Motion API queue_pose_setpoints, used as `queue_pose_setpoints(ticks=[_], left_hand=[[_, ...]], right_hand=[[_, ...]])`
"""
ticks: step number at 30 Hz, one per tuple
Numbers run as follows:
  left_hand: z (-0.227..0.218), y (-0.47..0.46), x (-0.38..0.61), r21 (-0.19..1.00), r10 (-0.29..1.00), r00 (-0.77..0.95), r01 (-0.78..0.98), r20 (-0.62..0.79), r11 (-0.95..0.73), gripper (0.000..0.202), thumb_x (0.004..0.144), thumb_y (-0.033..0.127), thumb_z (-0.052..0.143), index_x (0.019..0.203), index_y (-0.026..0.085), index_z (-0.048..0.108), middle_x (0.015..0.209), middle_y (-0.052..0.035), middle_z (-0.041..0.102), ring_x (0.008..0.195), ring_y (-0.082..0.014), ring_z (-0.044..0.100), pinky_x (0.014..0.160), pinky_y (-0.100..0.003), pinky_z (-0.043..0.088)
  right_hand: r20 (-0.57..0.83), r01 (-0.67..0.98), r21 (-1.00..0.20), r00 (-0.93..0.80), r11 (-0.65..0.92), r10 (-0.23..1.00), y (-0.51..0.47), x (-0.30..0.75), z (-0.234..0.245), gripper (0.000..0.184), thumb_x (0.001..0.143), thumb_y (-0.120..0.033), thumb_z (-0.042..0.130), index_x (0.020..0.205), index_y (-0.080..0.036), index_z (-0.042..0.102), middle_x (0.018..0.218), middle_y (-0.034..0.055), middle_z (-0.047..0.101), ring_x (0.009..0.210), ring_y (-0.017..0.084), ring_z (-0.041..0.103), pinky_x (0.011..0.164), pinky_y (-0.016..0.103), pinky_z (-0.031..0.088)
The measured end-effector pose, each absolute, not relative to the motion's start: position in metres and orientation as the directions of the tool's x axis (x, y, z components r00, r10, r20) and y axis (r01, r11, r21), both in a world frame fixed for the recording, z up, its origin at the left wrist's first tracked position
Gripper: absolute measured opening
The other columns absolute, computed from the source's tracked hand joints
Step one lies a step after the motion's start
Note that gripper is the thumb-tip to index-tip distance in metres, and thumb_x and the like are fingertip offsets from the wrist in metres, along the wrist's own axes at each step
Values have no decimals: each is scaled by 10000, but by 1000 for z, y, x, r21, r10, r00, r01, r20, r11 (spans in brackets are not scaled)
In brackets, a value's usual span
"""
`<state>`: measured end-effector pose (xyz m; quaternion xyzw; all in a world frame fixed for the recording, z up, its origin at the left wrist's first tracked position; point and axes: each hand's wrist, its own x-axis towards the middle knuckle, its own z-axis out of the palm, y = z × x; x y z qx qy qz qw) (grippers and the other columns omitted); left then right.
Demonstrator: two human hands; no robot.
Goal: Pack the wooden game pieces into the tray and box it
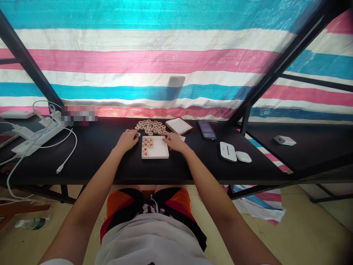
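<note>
Grey shirt [154, 239] fronts the table [129, 171], where the box [160, 151] holds pieces [145, 149] along its left side. Left hand [128, 140] fingertips meet a loose piece [138, 135]; right hand [175, 142] is at the box's far-right corner, either grip indeterminable. Beyond lies the pile [149, 126].

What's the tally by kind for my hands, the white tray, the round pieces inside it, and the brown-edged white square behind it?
Hands: 2, left hand and right hand
White tray: 1
Pieces inside it: 6
Brown-edged white square: 1
Total: 10
</note>
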<state>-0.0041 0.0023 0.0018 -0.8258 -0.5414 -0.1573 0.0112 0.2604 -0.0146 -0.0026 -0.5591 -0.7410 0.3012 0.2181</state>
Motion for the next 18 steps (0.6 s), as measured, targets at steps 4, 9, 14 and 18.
queue_pose_setpoints(ticks=[4,9,14,18], left_hand=[[0,3,-7,203,907,347,895,240,-397,156,874,301,486,911,201,600,941,-77,677,911,-252,573,784,-357,460],[2,-2,-7,320,882,343,837,323,-443,161,863,351,518,879,214,601,889,-51,670,856,-225,585,742,-334,465],[14,-20,14,447,727,315,621,610,-644,203,871,382,525,895,205,623,998,-52,679,931,-193,592,803,-313,479],[14,-29,27,388,624,593,489,509,-781,155,814,344,609,831,202,668,891,-30,701,887,-185,598,855,-315,471]], right_hand=[[12,697,-687,-270,204,963,-15,260,-3,331,906,-266,466,1222,-202,543,682,-20,602,440,84,543,476,187,446],[7,705,-685,-246,184,969,-16,260,0,311,911,-261,454,1197,-190,552,713,-6,624,446,88,538,498,203,456],[23,706,-677,-261,207,965,-15,260,1,306,906,-268,461,1186,-189,559,689,-4,623,443,99,542,502,213,452],[29,707,-676,-255,207,967,-14,260,-2,295,900,-268,467,1165,-187,568,690,-5,626,439,95,537,496,209,442]])
